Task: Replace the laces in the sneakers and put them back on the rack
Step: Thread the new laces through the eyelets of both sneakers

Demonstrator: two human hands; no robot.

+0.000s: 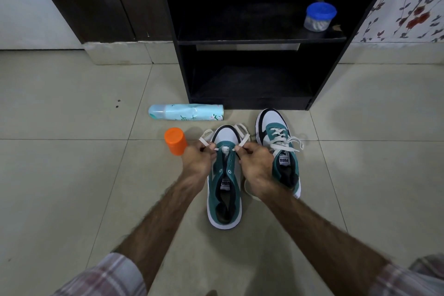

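Now both hands, left hand (197, 156) and right hand (255, 160), are pinching lace (207, 136) ends above the sneaker (224, 187); uneven pulling could be leaving one end short

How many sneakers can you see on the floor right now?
2. One sneaker lies between the hands, which pinch its lace ends. The laced sneaker sits just right of it, near the rack. None on the shelves.

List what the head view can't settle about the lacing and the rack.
- Lace ends: hidden inside the left hand and right hand.
- Left sneaker lower eyelets: covered by both hands, threading unclear.
- Rack upper shelves: too dark, cut by the top edge.
- Blue-lidded jar contents: too small and blurred.
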